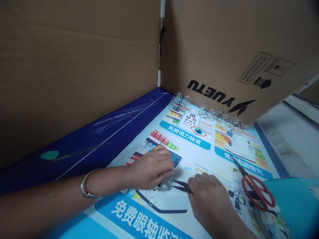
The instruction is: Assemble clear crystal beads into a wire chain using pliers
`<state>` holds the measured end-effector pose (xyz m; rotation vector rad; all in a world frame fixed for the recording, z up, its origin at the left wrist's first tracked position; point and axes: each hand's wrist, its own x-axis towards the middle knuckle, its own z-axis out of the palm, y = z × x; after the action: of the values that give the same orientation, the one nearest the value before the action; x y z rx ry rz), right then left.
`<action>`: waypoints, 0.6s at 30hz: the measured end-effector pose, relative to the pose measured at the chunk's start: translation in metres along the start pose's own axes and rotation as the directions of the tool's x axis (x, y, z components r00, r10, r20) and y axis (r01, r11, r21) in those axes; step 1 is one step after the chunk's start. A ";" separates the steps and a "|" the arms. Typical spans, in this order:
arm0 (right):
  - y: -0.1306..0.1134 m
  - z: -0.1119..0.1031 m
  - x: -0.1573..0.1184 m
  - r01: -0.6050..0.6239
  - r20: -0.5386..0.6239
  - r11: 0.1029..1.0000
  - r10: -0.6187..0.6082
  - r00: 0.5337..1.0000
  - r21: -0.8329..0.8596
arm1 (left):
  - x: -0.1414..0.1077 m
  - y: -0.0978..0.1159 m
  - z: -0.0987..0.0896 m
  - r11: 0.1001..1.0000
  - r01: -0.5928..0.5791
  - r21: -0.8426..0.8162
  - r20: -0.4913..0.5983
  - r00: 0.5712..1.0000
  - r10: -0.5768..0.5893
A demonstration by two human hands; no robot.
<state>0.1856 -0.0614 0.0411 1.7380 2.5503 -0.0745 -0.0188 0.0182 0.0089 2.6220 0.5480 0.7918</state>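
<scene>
My left hand (153,166), with a silver bangle on its wrist, is closed on a small bundle of clear wire (163,186). Thin loops hang below its fingers over the printed sheet. At the lower centre my right hand (211,199) is wrapped round a dark-tipped tool (183,186). The tool's two pointed jaws are parted and face the wire, close to my left fingertips. Its handles are hidden in my palm.
Red-handled scissors (258,192) lie at the right beside a blue-green item (294,199). Clear wire pieces (211,113) line the foot of the cardboard wall (224,49). A green blob (50,155) and loose strands (122,116) lie on dark blue cloth at left.
</scene>
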 end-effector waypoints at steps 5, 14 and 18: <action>0.002 0.003 0.002 0.020 -0.003 1.000 -0.020 1.000 -0.019 | 0.000 0.000 0.001 1.000 0.003 -0.003 0.007 1.000 -0.003; -0.004 0.010 0.003 0.102 -0.059 0.990 -0.108 0.992 -0.102 | 0.002 0.000 0.002 1.000 -0.009 -0.021 0.031 0.999 0.009; -0.007 0.011 0.003 0.107 -0.073 0.987 -0.116 0.991 -0.117 | 0.003 0.000 0.001 0.998 -0.055 -0.039 0.089 0.994 0.058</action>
<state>0.1786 -0.0620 0.0304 1.5890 2.6490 0.1348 -0.0160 0.0193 0.0093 2.6352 0.4325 0.6890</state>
